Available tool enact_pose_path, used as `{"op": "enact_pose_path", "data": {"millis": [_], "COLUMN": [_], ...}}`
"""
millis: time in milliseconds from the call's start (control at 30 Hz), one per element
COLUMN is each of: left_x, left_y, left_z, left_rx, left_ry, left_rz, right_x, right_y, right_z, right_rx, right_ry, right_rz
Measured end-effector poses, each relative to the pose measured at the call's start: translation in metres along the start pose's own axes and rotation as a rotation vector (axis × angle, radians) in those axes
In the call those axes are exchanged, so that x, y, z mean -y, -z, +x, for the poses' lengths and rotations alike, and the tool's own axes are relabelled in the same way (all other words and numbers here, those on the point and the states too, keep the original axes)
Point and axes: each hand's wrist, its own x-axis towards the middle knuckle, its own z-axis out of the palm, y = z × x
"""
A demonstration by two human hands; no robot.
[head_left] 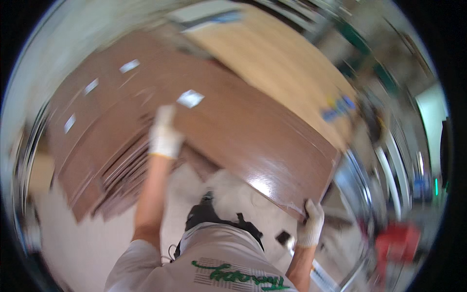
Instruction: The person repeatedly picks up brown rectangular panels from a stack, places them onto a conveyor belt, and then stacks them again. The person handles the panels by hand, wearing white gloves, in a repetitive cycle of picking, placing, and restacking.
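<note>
A long glossy brown panel [253, 141] stretches slantwise in front of me, a white label [190, 99] on its upper face. My left hand [165, 134], in a white knitted glove, grips the panel's near edge toward its left part; motion blurs the fingers. At the right end, my right hand [313, 224], also gloved, is closed around the panel's near corner, with dark fingertip coating showing at the edge. Beneath and left of it lies a stack of similar brown panels [87, 126], several bearing white labels, their edges staggered.
Behind the held panel lies a large light-wood board [272, 53], with a blue and yellow item [339, 108] on it. A red object [398, 242] stands at lower right, near metal rails [360, 182]. A small dark item [282, 237] lies on the pale floor [63, 243].
</note>
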Motion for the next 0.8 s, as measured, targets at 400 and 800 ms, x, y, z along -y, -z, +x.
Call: {"op": "enact_pose_path", "data": {"millis": [400,800], "left_x": [-0.145,-0.345], "left_y": [-0.172,-0.282], "left_z": [0.008,-0.108], "left_rx": [0.359,0.797], "left_ry": [0.774,0.674], "left_rz": [-1.513,-1.219], "right_x": [-0.052,-0.046], "right_y": [0.390,0.302], "right_z": [0.086,0.179], "right_rx": [-0.489,-0.814], "right_ry": [0.293,0.333], "right_rz": [-0.275,0.473]}}
